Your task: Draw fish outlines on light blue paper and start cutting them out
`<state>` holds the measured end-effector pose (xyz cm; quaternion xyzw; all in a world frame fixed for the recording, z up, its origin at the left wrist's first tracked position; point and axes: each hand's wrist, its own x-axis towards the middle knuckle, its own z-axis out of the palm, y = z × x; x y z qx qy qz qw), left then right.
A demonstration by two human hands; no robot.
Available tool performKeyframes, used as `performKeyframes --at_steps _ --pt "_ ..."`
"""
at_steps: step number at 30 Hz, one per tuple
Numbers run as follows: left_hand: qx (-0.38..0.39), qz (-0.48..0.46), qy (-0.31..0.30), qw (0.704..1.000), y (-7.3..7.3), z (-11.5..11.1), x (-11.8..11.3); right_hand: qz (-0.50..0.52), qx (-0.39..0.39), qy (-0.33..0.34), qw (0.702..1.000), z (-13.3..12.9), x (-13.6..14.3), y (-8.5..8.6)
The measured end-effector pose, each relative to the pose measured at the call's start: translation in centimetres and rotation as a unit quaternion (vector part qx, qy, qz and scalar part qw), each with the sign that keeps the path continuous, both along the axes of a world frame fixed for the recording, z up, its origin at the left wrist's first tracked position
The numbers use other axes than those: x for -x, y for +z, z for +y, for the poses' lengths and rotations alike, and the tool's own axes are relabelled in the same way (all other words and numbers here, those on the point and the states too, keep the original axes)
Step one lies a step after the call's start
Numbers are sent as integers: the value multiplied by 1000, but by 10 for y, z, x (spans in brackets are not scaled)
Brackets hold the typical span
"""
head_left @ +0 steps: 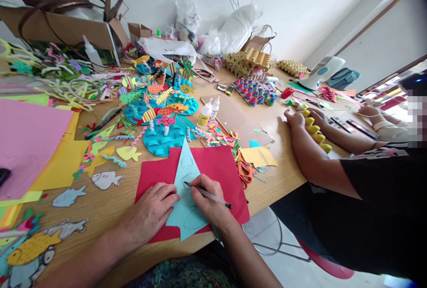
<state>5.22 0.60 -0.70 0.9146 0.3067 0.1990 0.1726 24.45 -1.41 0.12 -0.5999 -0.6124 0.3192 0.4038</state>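
In my right hand (211, 201) is a clear-barrelled pen (216, 198) with a black end, held in a writing grip. Its tip touches a pointed piece of light blue paper (181, 220) that bears several fish-like outlines. Lying on the left edge of that paper is my left hand (155, 208), fingers close together, palm down and holding nothing. Under the blue paper is a red sheet (223, 170) on the wooden table. Just beyond its top edge stands a round blue paper base (160, 139) with paper fish on twisted stems.
Cut-out fish, including a yellow one (35, 247), lie at left beside a pink sheet (30, 141). Orange-handled scissors (245, 172) lie to the right. Two glue bottles (204, 113) stand behind. Another person's hands (295, 119) hold a yellow egg-carton strip (312, 129) at right.
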Motion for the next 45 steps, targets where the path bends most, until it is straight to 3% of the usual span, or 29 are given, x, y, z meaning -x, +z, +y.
performKeyframes --at_steps 14,45 --pt "-9 -7 -2 1000 0 0 -1 -34 7 11 999 3 3 0" --pt "-9 1 -4 1000 -1 -1 0 -9 -4 36 999 -2 -1 -1"
